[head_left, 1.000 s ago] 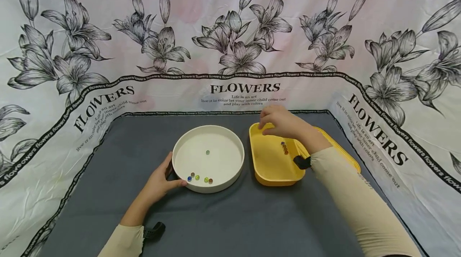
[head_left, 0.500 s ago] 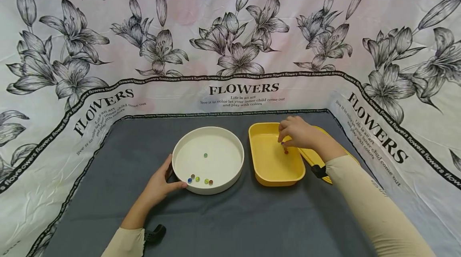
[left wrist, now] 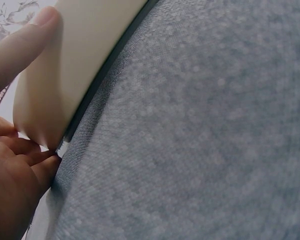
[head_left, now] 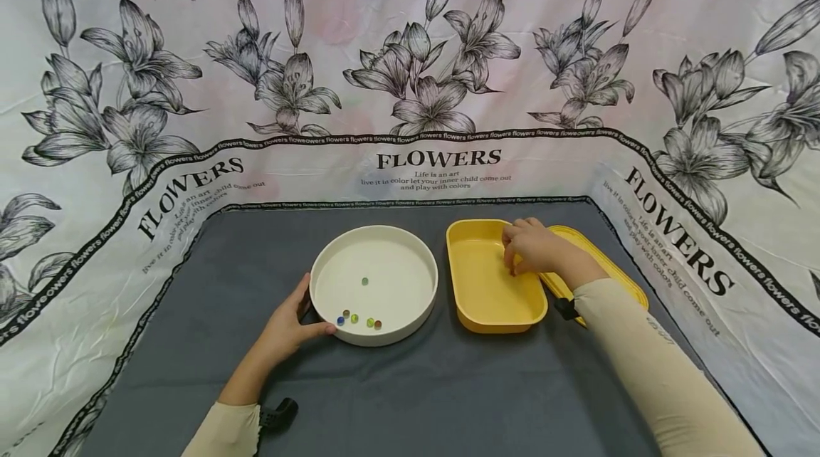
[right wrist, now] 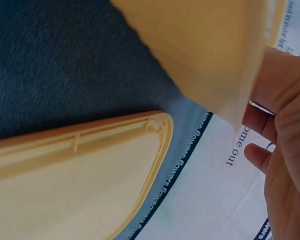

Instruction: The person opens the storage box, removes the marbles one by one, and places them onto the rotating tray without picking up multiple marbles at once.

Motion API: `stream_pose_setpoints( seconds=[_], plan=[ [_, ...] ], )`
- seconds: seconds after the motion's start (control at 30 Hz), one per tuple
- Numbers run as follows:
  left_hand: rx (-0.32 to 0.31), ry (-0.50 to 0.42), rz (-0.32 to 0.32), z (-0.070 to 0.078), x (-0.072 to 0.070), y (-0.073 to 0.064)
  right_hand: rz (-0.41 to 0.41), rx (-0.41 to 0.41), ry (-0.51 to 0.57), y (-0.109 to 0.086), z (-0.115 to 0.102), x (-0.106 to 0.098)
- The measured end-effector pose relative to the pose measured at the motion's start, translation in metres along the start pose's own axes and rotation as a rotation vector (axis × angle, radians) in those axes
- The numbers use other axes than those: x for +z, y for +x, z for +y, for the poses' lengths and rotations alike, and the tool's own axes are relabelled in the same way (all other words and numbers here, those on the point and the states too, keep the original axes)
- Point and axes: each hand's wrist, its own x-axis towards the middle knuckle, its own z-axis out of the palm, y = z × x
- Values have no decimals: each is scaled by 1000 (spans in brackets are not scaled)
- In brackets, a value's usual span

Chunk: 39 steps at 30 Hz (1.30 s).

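Note:
My left hand holds the left side of a round cream tray, its thumb by the front rim. In the left wrist view the thumb lies on the tray's outer wall, with the other fingers bent at its lower edge. Inside the tray are several glass marbles: a blue one, a green one and others along the front. My right hand reaches over the right wall of a yellow box, fingertips down inside it. Those fingers hide whatever lies beneath them.
A yellow lid lies to the right of the box, partly under the right forearm. Grey cloth covers the table, and a white flower-printed sheet rises behind and at both sides.
My right hand has moved from the box's far end to its right side and lowered onto the marbles there, which are now covered. The left hand keeps its hold.

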Motion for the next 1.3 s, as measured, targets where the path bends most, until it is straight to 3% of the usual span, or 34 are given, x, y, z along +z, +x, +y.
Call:
stream_pose_setpoints(
  seconds=[0.23,0.73,0.93,1.3],
  plan=[
    [-7,-2,4,1,2,2,-59,-37,-81,6,3,0],
    [-12,-4,6,1,6,5,-185,-12,-193,12,-3,0],
    [-12,-9,9,2,5,6,-150,-17,-162,12,-1,0],
    [-19,-2,18,1,2,4,80,26,70,0,4,0]
  ],
)
